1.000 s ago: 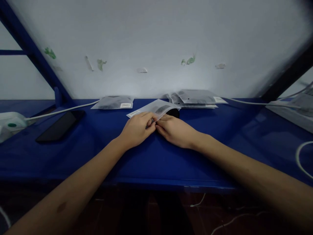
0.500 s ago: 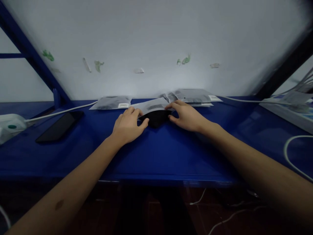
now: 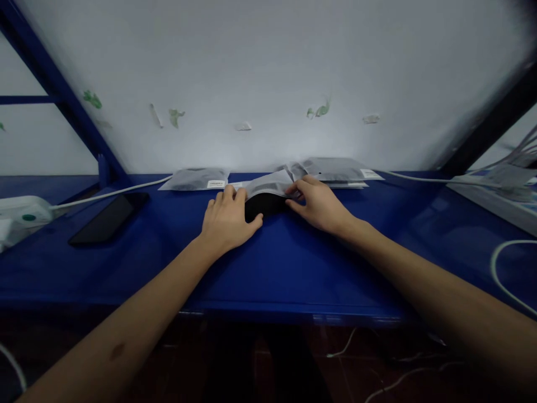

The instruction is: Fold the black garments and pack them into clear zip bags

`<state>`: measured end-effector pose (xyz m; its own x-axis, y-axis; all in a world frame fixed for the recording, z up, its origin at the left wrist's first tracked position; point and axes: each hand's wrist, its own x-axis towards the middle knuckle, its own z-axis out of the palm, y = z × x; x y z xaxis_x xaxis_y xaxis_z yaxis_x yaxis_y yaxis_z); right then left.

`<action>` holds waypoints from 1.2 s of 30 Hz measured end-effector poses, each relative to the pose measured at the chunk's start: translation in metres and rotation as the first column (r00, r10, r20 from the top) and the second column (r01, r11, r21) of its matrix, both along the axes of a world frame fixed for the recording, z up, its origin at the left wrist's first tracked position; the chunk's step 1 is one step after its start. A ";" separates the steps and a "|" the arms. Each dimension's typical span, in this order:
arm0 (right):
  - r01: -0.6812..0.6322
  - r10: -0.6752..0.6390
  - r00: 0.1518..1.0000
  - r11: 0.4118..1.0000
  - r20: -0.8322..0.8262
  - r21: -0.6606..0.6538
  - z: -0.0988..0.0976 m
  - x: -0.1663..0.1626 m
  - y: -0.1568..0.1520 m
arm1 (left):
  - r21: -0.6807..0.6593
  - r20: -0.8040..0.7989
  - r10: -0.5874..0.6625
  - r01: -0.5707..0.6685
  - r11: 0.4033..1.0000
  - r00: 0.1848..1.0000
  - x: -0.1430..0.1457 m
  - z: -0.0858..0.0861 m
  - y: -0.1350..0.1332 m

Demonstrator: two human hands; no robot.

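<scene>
A grey plastic pouch (image 3: 268,183) lies over a black object (image 3: 264,206) on the blue table (image 3: 272,263). My left hand (image 3: 227,219) grips the pouch's left end, thumb against the black object. My right hand (image 3: 319,202) pinches the pouch's right end with its fingertips. The black object pokes out from under the pouch, between my two hands.
A sealed grey pouch (image 3: 197,179) lies at the back left and a stack of pouches (image 3: 335,168) at the back right. A black phone (image 3: 109,218) and a white power adapter (image 3: 19,211) with its cable (image 3: 109,193) sit left. White cables (image 3: 499,263) lie right.
My hands moved apart from the middle to the pouch's two ends. The black object went from behind the pouch to under it, between my hands.
</scene>
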<state>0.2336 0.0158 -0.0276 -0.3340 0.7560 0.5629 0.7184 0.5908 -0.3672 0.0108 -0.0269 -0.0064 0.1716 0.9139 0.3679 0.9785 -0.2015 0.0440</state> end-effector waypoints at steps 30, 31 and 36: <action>0.087 -0.089 0.995 0.996 0.046 0.036 0.007 0.005 -0.002 | 0.015 0.167 -0.136 0.135 0.991 0.977 -0.012 -0.003 0.009; 0.112 -0.113 0.993 0.993 0.038 0.032 0.008 0.007 -0.002 | 0.017 0.165 -0.169 0.168 0.986 0.972 -0.012 -0.003 0.009; 0.254 -0.254 0.967 0.967 -0.018 0.004 0.012 0.014 -0.001 | 0.027 0.133 -0.329 0.329 0.944 0.935 -0.013 -0.001 0.009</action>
